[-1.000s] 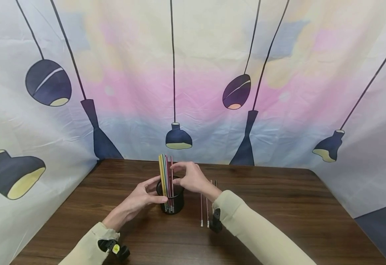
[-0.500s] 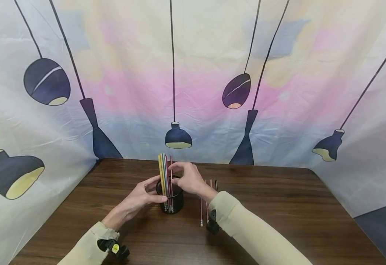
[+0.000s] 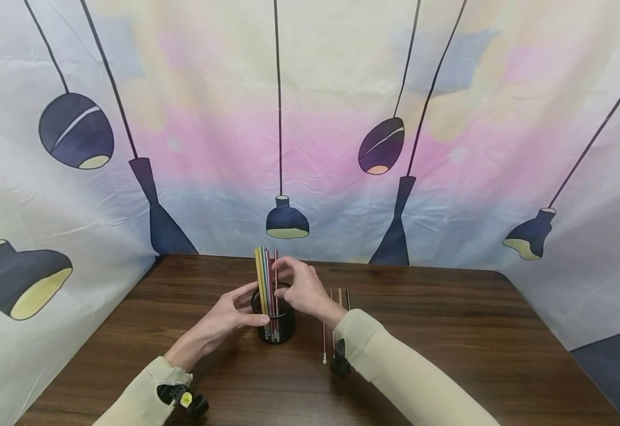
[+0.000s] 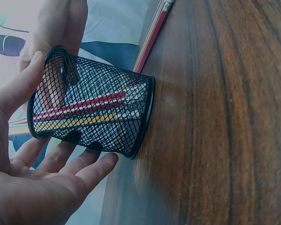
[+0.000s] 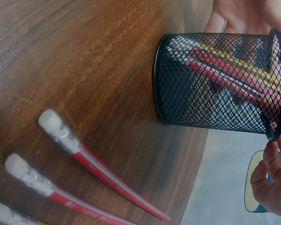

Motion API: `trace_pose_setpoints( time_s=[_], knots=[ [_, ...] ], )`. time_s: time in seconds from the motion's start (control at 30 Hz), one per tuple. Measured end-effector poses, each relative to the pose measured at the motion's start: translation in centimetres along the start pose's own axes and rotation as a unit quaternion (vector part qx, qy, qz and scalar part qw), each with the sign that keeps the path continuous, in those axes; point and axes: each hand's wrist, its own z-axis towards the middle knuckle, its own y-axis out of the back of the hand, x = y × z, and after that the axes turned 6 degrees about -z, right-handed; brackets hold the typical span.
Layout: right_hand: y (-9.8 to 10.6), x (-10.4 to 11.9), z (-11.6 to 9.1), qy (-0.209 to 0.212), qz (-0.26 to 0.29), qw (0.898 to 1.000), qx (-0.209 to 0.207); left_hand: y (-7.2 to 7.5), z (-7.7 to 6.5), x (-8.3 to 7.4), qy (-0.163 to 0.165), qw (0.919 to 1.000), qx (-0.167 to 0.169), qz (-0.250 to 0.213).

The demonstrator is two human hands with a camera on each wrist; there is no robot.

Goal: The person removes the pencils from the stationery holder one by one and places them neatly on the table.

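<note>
A black wire-mesh pencil cup (image 3: 286,326) stands on the wooden table. Several pencils (image 3: 261,275), yellow, blue-green and red, lean in it with their eraser ends down. My left hand (image 3: 223,315) holds the cup from the left; in the left wrist view its thumb (image 4: 25,82) lies at the rim and the fingers run along the opposite side. Over the opening, my right hand (image 3: 306,291) pinches a red pencil (image 3: 275,255) between thumb and fingers. The lower part of that pencil is inside the cup, seen through the mesh.
Right of the cup, loose pencils lie on the table (image 3: 438,349), partly hidden under the right forearm. Two red pencils (image 5: 107,178) with white erasers show in the right wrist view, along with another eraser tip (image 5: 2,213). A lamp-print cloth (image 3: 320,154) hangs behind.
My right hand has shifted only slightly and stays at the red pencil over the cup. The right forearm has moved a little left, showing more of the loose pencils' far ends. The left hand stays put.
</note>
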Motion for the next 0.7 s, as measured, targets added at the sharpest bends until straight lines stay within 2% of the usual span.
trace_pose_setpoints(
  time_s=[0.33,0.7],
  knots=[
    [0.4,-0.3,0.1,0.012,-0.002,1.000,-0.024,-0.1,0.0,-0.1,0.000,1.0000,-0.001,0.000],
    [2.3,0.1,0.5,0.033,0.015,0.999,-0.034,-0.1,-0.1,0.0,0.000,1.0000,-0.001,0.008]
  ],
)
